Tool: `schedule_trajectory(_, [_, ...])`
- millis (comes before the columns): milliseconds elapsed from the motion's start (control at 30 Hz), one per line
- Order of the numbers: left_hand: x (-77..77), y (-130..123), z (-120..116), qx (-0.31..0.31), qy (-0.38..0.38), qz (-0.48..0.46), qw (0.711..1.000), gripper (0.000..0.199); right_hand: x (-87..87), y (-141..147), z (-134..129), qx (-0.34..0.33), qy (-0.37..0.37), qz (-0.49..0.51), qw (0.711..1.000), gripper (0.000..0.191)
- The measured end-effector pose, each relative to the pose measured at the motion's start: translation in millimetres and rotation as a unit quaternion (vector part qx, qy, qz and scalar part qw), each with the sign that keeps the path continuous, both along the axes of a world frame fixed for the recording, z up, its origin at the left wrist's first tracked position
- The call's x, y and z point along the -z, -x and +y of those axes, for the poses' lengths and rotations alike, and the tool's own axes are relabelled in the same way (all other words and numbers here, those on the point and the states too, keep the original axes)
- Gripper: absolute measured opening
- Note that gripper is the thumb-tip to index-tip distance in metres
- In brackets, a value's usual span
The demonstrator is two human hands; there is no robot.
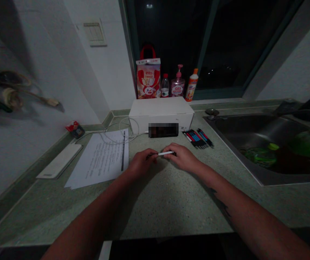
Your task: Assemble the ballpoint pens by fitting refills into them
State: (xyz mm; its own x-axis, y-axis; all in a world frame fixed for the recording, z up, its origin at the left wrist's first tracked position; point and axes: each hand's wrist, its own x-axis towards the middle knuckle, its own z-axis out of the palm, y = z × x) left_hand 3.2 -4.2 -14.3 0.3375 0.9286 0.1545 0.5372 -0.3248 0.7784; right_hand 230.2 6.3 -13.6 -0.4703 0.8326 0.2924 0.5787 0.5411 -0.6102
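Printed sheets lie leftmost. My left hand pinches the dark end of a white pen, which bridges my 2 hands; my right hand grips its other end. I judge I'm working at the pen's ends; the next move calls for steady, aligned fingers. Rightward, other pens lie near the sink.
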Motion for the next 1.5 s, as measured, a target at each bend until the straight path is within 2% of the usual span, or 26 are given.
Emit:
schedule_trajectory(167, [2.2, -2.3, -1.0, -0.001, -0.021, -0.011, 1.0, 0.017, -0.7, 3.7, -2.0, -0.01, 0.049, -0.014, 0.999, 0.025])
schedule_trajectory(233, [2.1, -2.5, -1.4, 0.0, -0.023, 0.005, 1.0, 0.017, -2.1, 4.9, -2.7, -0.01, 0.028, -0.02, 0.999, 0.024])
schedule_trajectory(333, [2.0, -2.7, -1.9, -0.003, -0.012, 0.03, 0.999, 0.023, -3.3, 5.5, -3.4, 0.0, -0.006, -0.008, 1.0, 0.014])
schedule_trajectory(500, [3.5, -2.9, -2.0, 0.008, -0.029, -0.008, 0.999, 0.019, -1.4, 5.8, -4.0, -0.018, 0.037, -0.028, 0.999, 0.022])
schedule_trajectory(700, [0.3, -3.1, -3.1, -0.011, -0.01, 0.047, 0.999, 0.032, -3.4, 5.4, -4.8, -0.011, -0.046, -0.033, 0.998, 0.013])
schedule_trajectory(767, [-0.5, -2.7, -3.3, -0.016, -0.013, 0.053, 0.998, 0.034, -4.8, 6.0, -5.9, -0.012, -0.043, -0.039, 0.998, 0.016])
schedule_trajectory(900, [-1.1, -2.8, -3.6, 0.001, -0.025, 0.029, 0.999, 0.024, -6.6, 6.7, -6.5, -0.013, -0.011, -0.065, 0.998, 0.022])
schedule_trajectory(967, [-1.0, -3.6, -3.8, 0.001, -0.026, 0.031, 0.999, 0.023, -6.5, 5.6, -5.3, -0.012, -0.026, -0.073, 0.997, 0.026])
schedule_trajectory(1133, [1.1, -4.4, -4.4, 0.003, -0.009, 0.041, 0.999, 0.024, -4.8, 2.0, -2.3, -0.026, -0.09, -0.037, 0.995, 0.011])
schedule_trajectory(1367, [2.2, -1.8, -3.6, 0.015, -0.023, 0.006, 1.0, 0.021, -6.3, 4.9, -4.4, -0.023, -0.056, -0.083, 0.995, 0.022])
schedule_trajectory(1500, [0.1, -3.4, -4.7, 0.021, -0.014, 0.034, 0.999, 0.026, -7.4, 2.5, -4.2, -0.029, -0.09, -0.076, 0.993, 0.018])
